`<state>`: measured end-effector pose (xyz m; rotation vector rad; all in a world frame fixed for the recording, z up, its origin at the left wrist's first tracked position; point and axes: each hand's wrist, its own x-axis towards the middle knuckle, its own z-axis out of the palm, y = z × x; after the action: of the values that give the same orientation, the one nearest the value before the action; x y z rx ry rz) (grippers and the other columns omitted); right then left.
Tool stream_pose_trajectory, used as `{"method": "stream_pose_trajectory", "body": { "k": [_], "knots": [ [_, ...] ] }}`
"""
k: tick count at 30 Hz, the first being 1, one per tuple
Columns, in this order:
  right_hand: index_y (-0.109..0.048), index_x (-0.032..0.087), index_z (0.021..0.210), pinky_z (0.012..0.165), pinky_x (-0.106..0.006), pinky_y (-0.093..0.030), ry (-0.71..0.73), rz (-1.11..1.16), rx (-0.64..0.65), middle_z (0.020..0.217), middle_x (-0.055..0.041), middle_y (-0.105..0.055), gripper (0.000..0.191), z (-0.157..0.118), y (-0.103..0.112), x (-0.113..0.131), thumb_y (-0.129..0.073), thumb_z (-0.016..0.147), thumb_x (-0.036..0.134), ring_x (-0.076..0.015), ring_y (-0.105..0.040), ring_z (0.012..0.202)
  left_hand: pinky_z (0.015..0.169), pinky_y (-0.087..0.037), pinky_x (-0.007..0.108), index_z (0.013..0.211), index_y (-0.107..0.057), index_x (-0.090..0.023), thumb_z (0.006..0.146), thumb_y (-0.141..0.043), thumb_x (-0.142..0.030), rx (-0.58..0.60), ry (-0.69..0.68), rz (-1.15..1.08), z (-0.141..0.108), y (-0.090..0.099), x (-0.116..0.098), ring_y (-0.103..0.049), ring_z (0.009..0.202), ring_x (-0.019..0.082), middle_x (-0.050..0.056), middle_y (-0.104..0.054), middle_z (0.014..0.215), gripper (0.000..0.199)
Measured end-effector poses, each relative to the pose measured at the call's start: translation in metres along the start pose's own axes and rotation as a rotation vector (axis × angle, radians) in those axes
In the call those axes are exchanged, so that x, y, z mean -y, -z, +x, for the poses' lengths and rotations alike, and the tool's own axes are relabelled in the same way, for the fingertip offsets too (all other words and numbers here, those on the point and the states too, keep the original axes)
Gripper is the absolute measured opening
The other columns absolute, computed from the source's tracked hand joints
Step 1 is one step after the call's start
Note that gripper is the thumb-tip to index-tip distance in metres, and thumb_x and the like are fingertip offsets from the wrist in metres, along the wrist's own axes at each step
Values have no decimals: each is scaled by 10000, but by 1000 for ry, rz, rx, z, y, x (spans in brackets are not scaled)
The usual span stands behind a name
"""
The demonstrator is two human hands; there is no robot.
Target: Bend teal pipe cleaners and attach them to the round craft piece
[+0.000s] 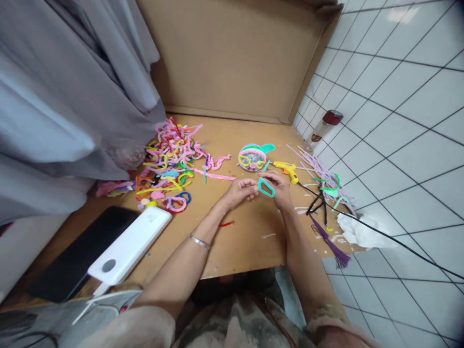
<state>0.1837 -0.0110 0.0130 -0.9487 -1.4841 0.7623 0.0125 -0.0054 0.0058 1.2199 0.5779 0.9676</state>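
A teal pipe cleaner (271,194), bent into a closed loop with rounded corners, is held above the table between my two hands. My left hand (242,191) has its fingers drawn together at the loop's left side. Around the right side, my right hand (278,186) grips it, its fingers partly hidden. Just beyond them sits a round clear container (253,158) of colourful bits, trimmed with pink, green and yellow pipe cleaner, with a teal ear-like piece (268,148) sticking out at its upper right. A yellow glue gun (290,170) lies beside my right hand.
A tangled heap of colourful pipe cleaners (174,150) covers the left. Lilac pipe cleaners (315,166), a bottle (322,128), a purple tassel (331,241) and white tissue (362,229) line the right, crossed by a black cord (384,234). A white power bank (134,244) is front left.
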Motion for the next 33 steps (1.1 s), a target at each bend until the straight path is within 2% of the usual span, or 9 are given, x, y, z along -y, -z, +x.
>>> {"method": "stream_pose_trajectory", "body": {
  "k": [3,8,10,13,16,21,28,33],
  "knots": [
    [-794,266,938,816,-347,-522,67,-66,-27,916,-38,-639,168,-2,-3,-3,-718,828,368,-196,-613,898,490,-351,195,723,-632,-141,616,-837,-557,-9,-6,3,1,-1,1,-464,476,49,-7,-636,614,476],
    [-773,258,884,915,-394,-524,181,-209,-78,1131,-77,-615,129,-3,-6,-1,-727,819,359,-239,-615,1064,485,-347,198,725,-626,-139,615,-834,-564,-11,-13,-11,1,-2,0,-460,473,48,-6,-631,618,486],
    [-755,251,847,946,-415,-517,210,-236,-88,1081,-75,-661,114,-2,-7,1,-712,823,355,-245,-630,1060,489,-352,198,734,-626,-140,609,-839,-555,-29,-23,-26,2,-2,0,-457,475,46,-11,-626,619,483],
    [-732,237,845,857,-399,-539,169,-199,-55,891,-48,-710,120,-3,-10,4,-680,835,345,-226,-666,897,491,-357,198,735,-625,-141,605,-840,-545,-57,-34,-31,2,-2,0,-460,477,47,-15,-624,620,475],
    [-722,229,859,765,-362,-539,90,-146,-49,840,-35,-720,136,-4,-14,6,-665,837,351,-203,-655,784,493,-361,196,734,-629,-142,608,-837,-539,-88,-49,-32,2,-2,-1,-462,478,46,-17,-626,623,465],
    [-708,229,800,785,-358,-530,27,-104,-100,809,-33,-707,142,-5,-19,8,-688,813,369,-207,-644,795,500,-369,197,735,-642,-145,623,-825,-531,-161,-74,-16,3,-3,-2,-460,485,49,-14,-633,624,441],
    [-741,235,874,893,-390,-532,-13,-52,-108,905,-46,-745,153,-5,-22,9,-720,774,347,-227,-670,900,516,-389,205,733,-647,-146,629,-814,-514,-247,-105,-8,6,-3,0,-461,490,55,-17,-628,615,418],
    [-738,229,872,891,-387,-532,-66,28,-139,905,-41,-744,190,-4,-24,4,-730,744,368,-222,-668,900,517,-387,204,724,-637,-148,642,-807,-505,-239,-102,0,6,-5,0,-462,491,56,-17,-628,616,404]
  ]
}}
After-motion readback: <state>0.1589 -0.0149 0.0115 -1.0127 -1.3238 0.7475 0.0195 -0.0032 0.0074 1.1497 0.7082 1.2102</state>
